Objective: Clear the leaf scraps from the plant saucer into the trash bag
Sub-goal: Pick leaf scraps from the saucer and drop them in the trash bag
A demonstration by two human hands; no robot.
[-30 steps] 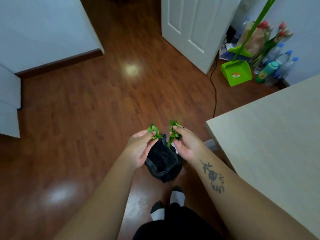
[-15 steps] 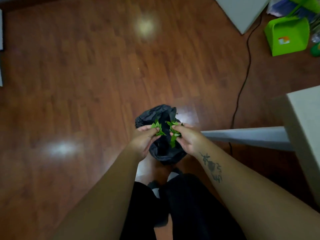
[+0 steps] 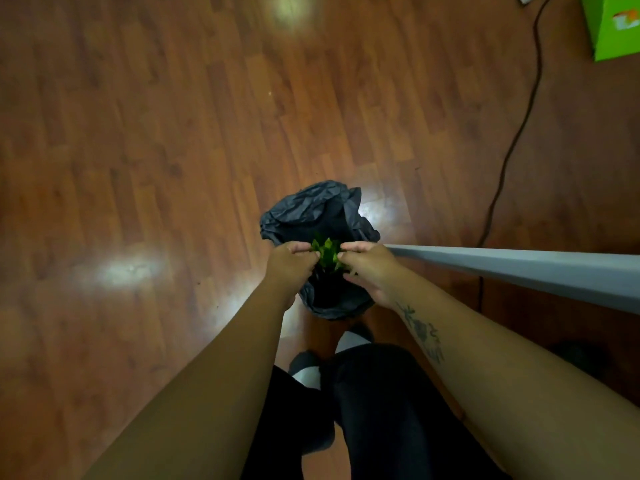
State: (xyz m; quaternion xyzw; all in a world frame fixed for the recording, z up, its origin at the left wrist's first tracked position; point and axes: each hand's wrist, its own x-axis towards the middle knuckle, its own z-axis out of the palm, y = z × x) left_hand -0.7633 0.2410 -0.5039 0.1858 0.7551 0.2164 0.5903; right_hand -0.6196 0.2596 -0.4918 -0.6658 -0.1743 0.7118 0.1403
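Observation:
A crumpled black trash bag (image 3: 311, 209) stands open on the wooden floor just ahead of my feet. Directly over its mouth, my left hand (image 3: 289, 263) and my right hand (image 3: 369, 266) are pressed close together. Between their fingertips sits a small bunch of green leaf scraps (image 3: 325, 252), pinched from both sides. The lower part of the bag's opening is hidden behind my hands. No plant saucer shows in this view.
A grey table rail (image 3: 519, 268) runs from my right hand off to the right edge. A black cable (image 3: 516, 133) snakes across the floor at the right. A green dustpan (image 3: 613, 26) lies at the top right corner. My socked feet (image 3: 308, 372) stand below the bag.
My hands have come together, merging two separate bunches of scraps into one, and dropped lower over the bag's mouth. The view has tilted further down at the floor.

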